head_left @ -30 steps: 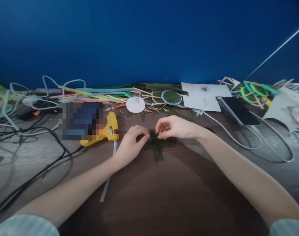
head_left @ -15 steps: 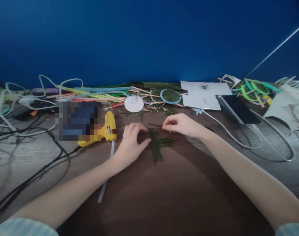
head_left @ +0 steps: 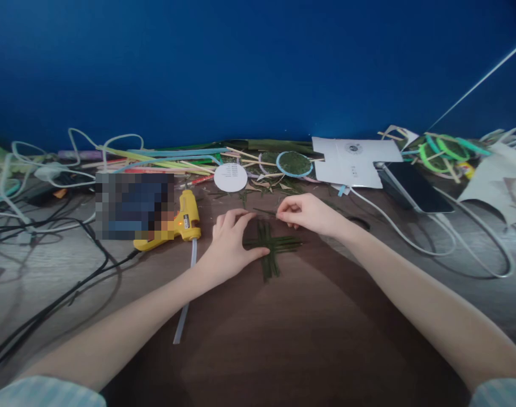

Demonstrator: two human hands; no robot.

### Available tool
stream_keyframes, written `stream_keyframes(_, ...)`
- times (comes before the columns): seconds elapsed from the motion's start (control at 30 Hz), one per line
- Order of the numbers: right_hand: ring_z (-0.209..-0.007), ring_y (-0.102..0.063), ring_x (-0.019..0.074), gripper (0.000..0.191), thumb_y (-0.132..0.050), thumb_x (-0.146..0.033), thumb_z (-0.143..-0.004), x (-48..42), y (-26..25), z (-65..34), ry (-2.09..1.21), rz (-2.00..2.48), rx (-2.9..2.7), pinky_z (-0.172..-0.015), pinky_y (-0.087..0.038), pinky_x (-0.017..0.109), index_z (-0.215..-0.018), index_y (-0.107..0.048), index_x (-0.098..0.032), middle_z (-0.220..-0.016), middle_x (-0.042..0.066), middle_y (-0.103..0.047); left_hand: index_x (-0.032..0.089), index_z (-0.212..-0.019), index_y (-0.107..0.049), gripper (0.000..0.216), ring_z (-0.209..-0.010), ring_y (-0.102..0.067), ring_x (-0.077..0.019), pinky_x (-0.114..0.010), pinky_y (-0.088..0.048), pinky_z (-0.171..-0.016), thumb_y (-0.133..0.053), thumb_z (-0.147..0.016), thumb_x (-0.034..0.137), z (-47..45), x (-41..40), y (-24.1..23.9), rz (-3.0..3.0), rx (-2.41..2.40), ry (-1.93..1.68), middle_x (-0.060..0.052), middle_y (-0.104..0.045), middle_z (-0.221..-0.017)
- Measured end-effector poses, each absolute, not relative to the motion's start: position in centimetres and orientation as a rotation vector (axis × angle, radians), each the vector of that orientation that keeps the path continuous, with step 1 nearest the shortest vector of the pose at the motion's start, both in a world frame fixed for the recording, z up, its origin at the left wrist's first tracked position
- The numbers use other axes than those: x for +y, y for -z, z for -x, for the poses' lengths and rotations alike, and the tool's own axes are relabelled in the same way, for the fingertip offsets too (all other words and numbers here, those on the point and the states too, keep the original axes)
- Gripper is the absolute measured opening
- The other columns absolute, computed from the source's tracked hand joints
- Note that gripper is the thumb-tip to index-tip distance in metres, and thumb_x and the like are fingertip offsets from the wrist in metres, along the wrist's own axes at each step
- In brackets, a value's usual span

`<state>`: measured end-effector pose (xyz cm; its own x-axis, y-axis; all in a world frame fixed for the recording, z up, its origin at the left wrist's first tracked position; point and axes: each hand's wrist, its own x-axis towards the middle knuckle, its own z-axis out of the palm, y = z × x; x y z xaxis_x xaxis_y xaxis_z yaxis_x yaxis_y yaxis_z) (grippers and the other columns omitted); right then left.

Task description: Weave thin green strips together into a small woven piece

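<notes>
A small cross of dark green leaf strips (head_left: pixel 271 249) lies on the brown tabletop (head_left: pixel 292 339) in front of me. My left hand (head_left: pixel 230 243) rests on the left part of the cross, fingers stretched out and pressing it down. My right hand (head_left: pixel 306 213) hovers just behind the cross, its fingers pinched on a thin green strip (head_left: pixel 264 212) that points left.
A yellow glue gun (head_left: pixel 177 223) with a clear glue stick (head_left: pixel 185 299) lies to the left. Black and white cables (head_left: pixel 50 226) crowd the far left. Coloured strips (head_left: pixel 164 161), a white disc (head_left: pixel 230 177), a leaf-covered disc (head_left: pixel 295 164), white card (head_left: pixel 355 161) and a phone (head_left: pixel 415 189) line the back.
My right hand lifted off the woven cross and drew back with a thin strip pinched in it. My left hand flattened onto the cross.
</notes>
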<state>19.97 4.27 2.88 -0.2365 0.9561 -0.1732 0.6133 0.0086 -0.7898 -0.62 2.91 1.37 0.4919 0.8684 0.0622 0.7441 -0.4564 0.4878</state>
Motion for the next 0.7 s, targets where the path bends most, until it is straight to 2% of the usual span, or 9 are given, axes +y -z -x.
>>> stream_keyframes(0.2, -0.052, -0.055, 0.0099, 0.009, -0.054, -0.025, -0.075, 4.3, -2.9, -19.9, -1.138, 1.606, -1.846, -0.053, -0.044, 0.022, -0.072, -0.056, -0.017, -0.060, 0.000, -0.059, 0.020, -0.122, -0.044, 0.063, -0.116, -0.037, -0.0295, -0.047, -0.031, -0.099, -0.070, -0.066, 0.031, 1.0, 3.2, -1.7, -2.267, 1.323, -0.360, -0.009, -0.045, -0.123)
stream_keyframes(0.37, -0.052, -0.055, 0.0098, 0.009, -0.053, -0.025, -0.075, 4.5, -2.6, -20.0, -1.134, 1.585, -1.866, -0.054, -0.045, 0.022, -0.072, -0.056, -0.017, -0.059, 0.000, -0.059, 0.020, -0.122, -0.043, 0.063, -0.115, -0.037, -0.0301, -0.047, -0.032, -0.098, -0.069, -0.066, 0.034, 1.3, 3.6, -2.0, -2.253, 1.294, -0.306, -0.008, -0.045, -0.124)
stream_keyframes(0.5, -0.051, -0.055, 0.0095, 0.009, -0.053, -0.025, -0.075, 4.5, -2.6, -20.1, -1.138, 1.587, -1.868, -0.053, -0.044, 0.021, -0.072, -0.055, -0.017, -0.059, 0.000, -0.059, 0.017, -0.116, -0.048, 0.052, -0.110, -0.041, -0.0278, -0.045, -0.034, -0.096, -0.067, -0.070, 0.034, 0.9, 3.9, -2.0, -2.351, 1.306, -0.339, -0.009, -0.048, -0.115)
stream_keyframes(0.7, -0.052, -0.055, 0.0097, 0.008, -0.052, -0.025, -0.075, 4.5, -2.8, -20.1, -1.146, 1.591, -1.862, -0.053, -0.043, 0.021, -0.072, -0.055, -0.017, -0.059, 0.000, -0.060, 0.018, -0.111, -0.050, 0.050, -0.107, -0.043, -0.0282, -0.047, -0.035, -0.093, -0.070, -0.068, 0.034, 0.1, 3.9, -1.4, -2.400, 1.368, -0.368, -0.008, -0.049, -0.111)
